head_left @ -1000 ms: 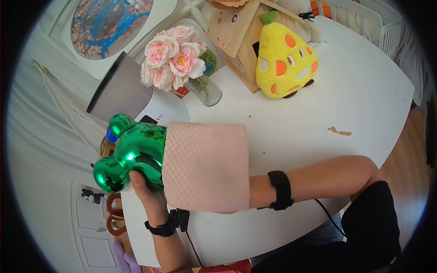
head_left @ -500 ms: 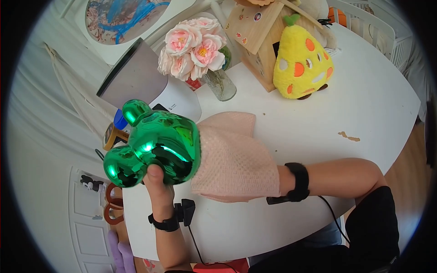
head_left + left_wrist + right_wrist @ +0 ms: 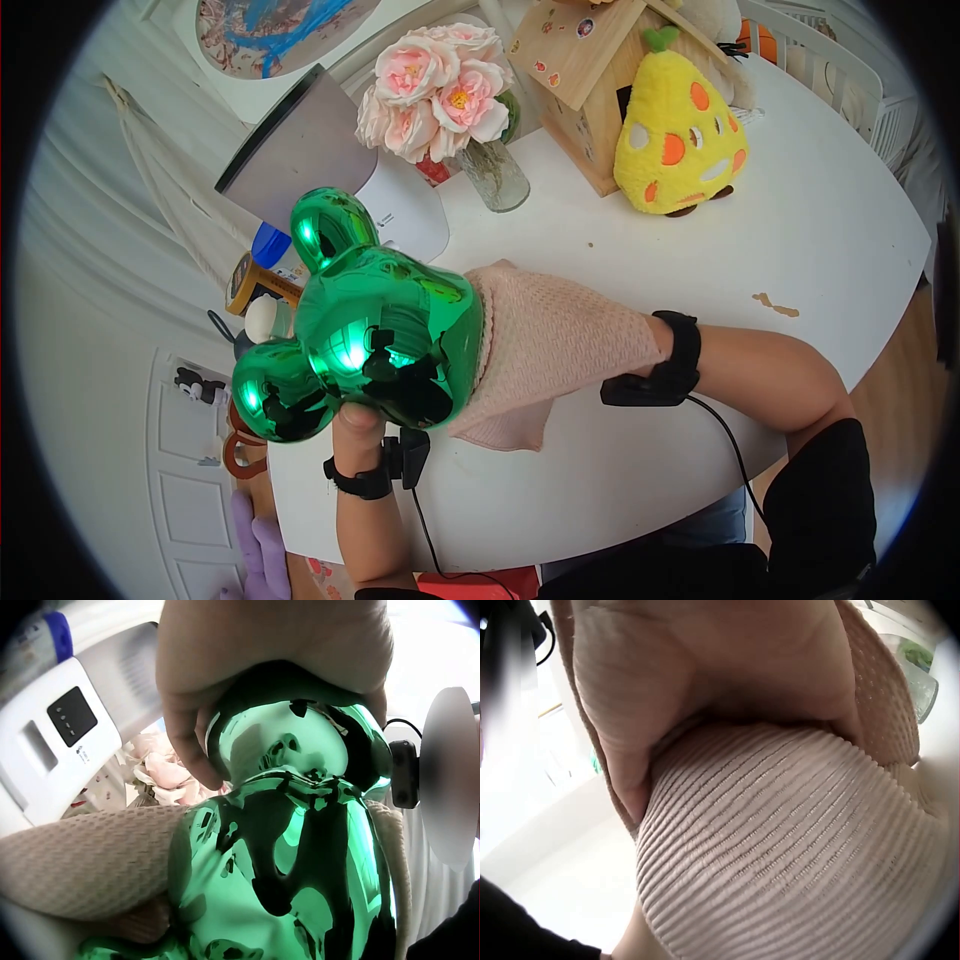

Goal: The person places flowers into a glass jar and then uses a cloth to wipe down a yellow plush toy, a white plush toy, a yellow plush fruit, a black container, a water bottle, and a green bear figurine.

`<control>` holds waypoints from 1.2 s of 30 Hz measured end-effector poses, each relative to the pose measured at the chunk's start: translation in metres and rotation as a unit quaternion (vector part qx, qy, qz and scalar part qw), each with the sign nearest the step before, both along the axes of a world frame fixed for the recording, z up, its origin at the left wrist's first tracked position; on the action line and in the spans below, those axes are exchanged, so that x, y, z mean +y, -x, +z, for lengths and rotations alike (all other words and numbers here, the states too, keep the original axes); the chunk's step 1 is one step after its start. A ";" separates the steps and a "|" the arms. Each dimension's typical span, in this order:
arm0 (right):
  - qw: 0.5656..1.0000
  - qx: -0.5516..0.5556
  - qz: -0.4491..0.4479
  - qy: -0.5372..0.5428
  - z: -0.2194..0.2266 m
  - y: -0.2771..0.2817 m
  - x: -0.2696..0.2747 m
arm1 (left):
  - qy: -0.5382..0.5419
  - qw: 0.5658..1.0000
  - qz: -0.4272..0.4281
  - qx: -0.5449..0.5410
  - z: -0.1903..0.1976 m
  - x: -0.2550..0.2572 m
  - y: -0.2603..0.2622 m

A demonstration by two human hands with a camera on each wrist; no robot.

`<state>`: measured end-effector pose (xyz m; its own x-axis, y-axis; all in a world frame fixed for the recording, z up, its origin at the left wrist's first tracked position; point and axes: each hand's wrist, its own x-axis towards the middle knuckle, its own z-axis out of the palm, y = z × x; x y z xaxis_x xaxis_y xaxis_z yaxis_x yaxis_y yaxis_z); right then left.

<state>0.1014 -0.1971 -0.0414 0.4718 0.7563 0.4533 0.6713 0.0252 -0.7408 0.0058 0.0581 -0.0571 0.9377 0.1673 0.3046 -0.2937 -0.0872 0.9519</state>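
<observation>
A shiny green bear figurine [image 3: 390, 330] with rounded ears is held over the left part of the table. My left hand [image 3: 358, 440] grips one rounded ear of it from below, thumb showing in the head view; in the left wrist view the fingers [image 3: 191, 742] curl round that ear. A pink textured cloth [image 3: 545, 335] covers the figurine's right end and drapes down. My right hand [image 3: 720, 667] is hidden by the cloth in the head view. In the right wrist view its fingers curl round the ribbed cloth [image 3: 780, 847] and grip what lies beneath.
On the white table [image 3: 650, 270] stand a glass vase [image 3: 497, 178] of pink roses [image 3: 440, 90], a wooden house [image 3: 590, 90] and a yellow plush toy [image 3: 680, 145]. A grey-tanked appliance [image 3: 300, 140], a blue-capped container [image 3: 270, 245] and a brown jar [image 3: 247, 283] are behind the figurine.
The figurine has turned and shifted right in the head view, with more of its head showing. The cloth, first spread flat and square, now hangs folded and slanting. Both hands kept their grip.
</observation>
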 end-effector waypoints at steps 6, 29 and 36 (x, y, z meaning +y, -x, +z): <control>0.997 0.028 -0.066 -0.013 -0.005 0.005 0.032 | -0.057 0.996 0.036 -0.060 0.008 -0.024 -0.011; 0.971 -0.146 -0.155 0.113 -0.085 0.014 0.033 | 0.002 0.998 0.021 -0.067 0.040 -0.030 -0.061; 0.910 -0.264 -0.244 0.205 -0.020 0.058 0.040 | -0.009 0.996 0.044 -0.083 0.042 -0.051 -0.043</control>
<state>0.0431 -0.1572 -0.0611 0.5954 0.6714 0.4413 0.7933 -0.5781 -0.1909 0.0487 0.0067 -0.0150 0.8566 0.2394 0.4571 -0.4369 -0.1351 0.8893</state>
